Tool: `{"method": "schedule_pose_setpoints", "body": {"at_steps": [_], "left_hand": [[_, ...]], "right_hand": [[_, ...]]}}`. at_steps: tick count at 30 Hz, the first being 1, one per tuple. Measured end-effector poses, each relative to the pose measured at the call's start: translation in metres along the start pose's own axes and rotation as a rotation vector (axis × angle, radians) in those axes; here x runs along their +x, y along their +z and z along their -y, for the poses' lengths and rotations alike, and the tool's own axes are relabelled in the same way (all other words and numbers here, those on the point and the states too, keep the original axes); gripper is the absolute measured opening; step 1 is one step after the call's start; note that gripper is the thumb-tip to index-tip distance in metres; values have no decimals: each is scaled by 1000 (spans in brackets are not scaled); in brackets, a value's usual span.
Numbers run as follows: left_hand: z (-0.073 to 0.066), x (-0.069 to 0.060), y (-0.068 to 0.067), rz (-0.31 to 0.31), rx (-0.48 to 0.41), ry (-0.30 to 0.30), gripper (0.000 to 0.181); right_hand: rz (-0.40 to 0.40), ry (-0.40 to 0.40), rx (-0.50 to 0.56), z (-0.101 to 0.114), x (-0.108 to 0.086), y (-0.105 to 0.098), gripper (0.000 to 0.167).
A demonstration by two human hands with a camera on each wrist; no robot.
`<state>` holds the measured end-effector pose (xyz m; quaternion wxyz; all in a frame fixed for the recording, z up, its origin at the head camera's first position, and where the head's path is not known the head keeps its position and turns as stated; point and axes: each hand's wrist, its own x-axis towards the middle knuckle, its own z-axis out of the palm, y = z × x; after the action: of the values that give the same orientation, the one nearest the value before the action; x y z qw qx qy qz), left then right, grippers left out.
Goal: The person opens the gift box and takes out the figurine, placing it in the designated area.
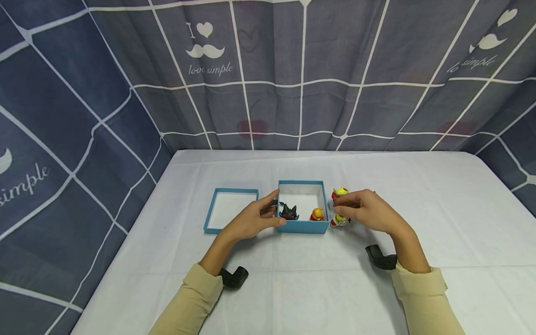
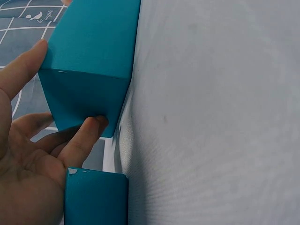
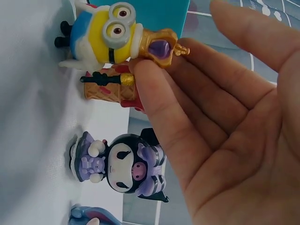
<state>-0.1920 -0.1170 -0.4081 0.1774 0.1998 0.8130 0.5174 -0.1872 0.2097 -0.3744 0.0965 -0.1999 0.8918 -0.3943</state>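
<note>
Inside the blue box (image 1: 304, 227) are a dark winged figure (image 1: 289, 212) at left and a yellow-and-red figure (image 1: 317, 214) at right. My left hand (image 1: 252, 219) touches the box's left side, thumb at the near corner; the left wrist view shows a fingertip on the side wall (image 2: 79, 93). At the box's right, my right hand (image 1: 370, 211) has its fingers beside a minion figure (image 3: 108, 35) with a gold, purple-centred top; its thumb stands apart. Behind the minion is a waffle-patterned figure (image 3: 105, 89), partly hidden.
The blue-rimmed lid (image 1: 211, 211) lies left of the box, inner side up. A black-and-purple figure (image 3: 126, 164) and part of a blue one (image 3: 93, 215) stand past the minion in the right wrist view. A grey patterned curtain (image 1: 272, 107) hangs behind the white table (image 1: 310, 284).
</note>
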Motion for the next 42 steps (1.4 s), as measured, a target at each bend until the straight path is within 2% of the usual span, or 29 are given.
{"method": "schedule_pose_setpoints", "body": {"at_steps": [10, 16, 20, 26, 42], "left_hand": [[1, 1, 0, -2, 1, 3, 88], [1, 1, 0, 0, 2, 6, 88], [0, 1, 0, 0, 7, 8, 88], [1, 1, -1, 0, 15, 11, 88], [3, 2, 0, 1, 4, 7, 89]], "right_hand": [[-33, 14, -21, -1, 1, 0, 29], [8, 6, 6, -2, 1, -2, 27], [26, -3, -22, -3, 1, -2, 27], [3, -8, -92, 1, 2, 0, 22], [-20, -5, -95, 4, 1, 1, 22]]}}
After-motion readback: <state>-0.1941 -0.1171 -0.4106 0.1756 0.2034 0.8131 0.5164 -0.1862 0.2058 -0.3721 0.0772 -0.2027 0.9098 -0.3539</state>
